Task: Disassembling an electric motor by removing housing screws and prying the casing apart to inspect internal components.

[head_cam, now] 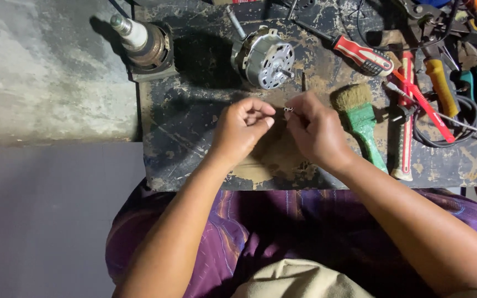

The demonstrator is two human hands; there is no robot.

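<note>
- Your right hand (317, 129) pinches a small metal part (288, 110) between thumb and fingertips, just above the middle of the counter (194, 127).
- Your left hand (241, 129) is curled, the fingertips pressed together near the thumb; I cannot tell if it holds anything inside.
- The small metal part sits between both hands, at about 6 o'clock from the silver motor (264, 58) and near to it.
- The part looks tiny, bright and silvery, perhaps a screw or a clip; it is too small to tell the exact shape.
- To do this step well, I think you should keep both wrists low over the counter, so the part does not fall far if it slips.
- Hold the pinch firm but light, and turn the part toward the light before you bring the left fingertips to it.
- The motor is round, with slots on its face and a short shaft pointing toward you.
- At 3 o'clock from your right hand lies a green-handled brush (361, 118), and further at 2 o'clock a red screwdriver (362, 55) with more tools beside it.
- At 10 o'clock from the left hand an old rusty motor part (146, 44) stands at the counter's corner.
- Mind the dark, worn counter surface: a tiny part is hard to find there.
</note>
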